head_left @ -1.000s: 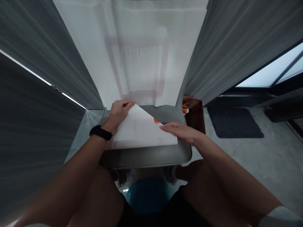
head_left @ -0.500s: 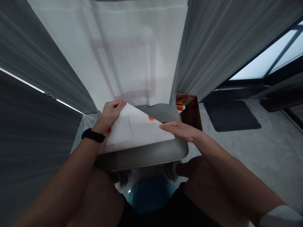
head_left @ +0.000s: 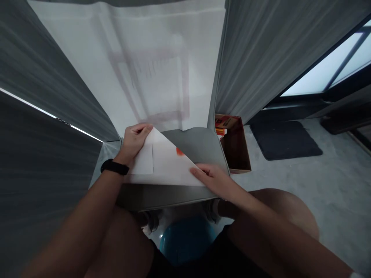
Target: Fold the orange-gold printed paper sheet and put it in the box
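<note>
Our left hand [head_left: 135,143] is closed on the top corner of a folded sheet of white paper [head_left: 165,164], which lies between our hands on a grey seat [head_left: 197,143]. Our right hand [head_left: 213,181] has its fingers [head_left: 199,172] on the sheet's lower right corner, though we cannot tell whether it is clamped there. A red mark [head_left: 180,151] shows on the paper just right of our left hand, with no readable writing. Beyond our right hand, beside the seat, sits a cardboard box [head_left: 234,148] whose red-and-yellow label [head_left: 227,122] is too small to read.
</note>
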A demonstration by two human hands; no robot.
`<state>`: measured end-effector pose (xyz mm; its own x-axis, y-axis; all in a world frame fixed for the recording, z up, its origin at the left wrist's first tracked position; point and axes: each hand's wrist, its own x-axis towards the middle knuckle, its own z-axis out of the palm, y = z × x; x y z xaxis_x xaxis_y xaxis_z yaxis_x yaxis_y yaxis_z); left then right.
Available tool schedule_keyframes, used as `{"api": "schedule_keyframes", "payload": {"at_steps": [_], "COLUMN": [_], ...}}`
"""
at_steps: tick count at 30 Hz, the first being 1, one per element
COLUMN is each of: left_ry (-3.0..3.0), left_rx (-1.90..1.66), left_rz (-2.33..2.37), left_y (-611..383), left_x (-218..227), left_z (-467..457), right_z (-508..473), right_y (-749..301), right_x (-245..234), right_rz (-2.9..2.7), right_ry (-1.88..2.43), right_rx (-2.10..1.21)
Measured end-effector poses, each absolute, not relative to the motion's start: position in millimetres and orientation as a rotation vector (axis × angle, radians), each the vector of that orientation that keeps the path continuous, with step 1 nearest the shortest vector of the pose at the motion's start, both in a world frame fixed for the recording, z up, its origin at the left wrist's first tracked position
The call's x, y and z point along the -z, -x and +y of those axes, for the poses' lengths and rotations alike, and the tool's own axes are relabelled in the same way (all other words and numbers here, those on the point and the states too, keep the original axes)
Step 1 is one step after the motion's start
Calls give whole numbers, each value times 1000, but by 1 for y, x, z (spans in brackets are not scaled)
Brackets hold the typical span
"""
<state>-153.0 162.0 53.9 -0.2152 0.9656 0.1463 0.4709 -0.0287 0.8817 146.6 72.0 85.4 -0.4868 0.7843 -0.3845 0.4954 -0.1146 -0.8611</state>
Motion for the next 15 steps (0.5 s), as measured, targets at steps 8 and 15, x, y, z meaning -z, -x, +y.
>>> {"api": "schedule_keyframes", "payload": {"at_steps": [8,15], "left_ry": [-1470,-1495], "left_rx": [-1125,-1094], "left_rz": [1678,1711], "left_y": [167,169], "left_x": [-63,-68], "left_z": [158,155], "right_z": [65,58], "right_y": [-145,-143], "right_x": [-86,-81], "right_rz": [-2144,-2212], "right_ry": [1474,1540], "right_rx": [-1225,-1070]}}
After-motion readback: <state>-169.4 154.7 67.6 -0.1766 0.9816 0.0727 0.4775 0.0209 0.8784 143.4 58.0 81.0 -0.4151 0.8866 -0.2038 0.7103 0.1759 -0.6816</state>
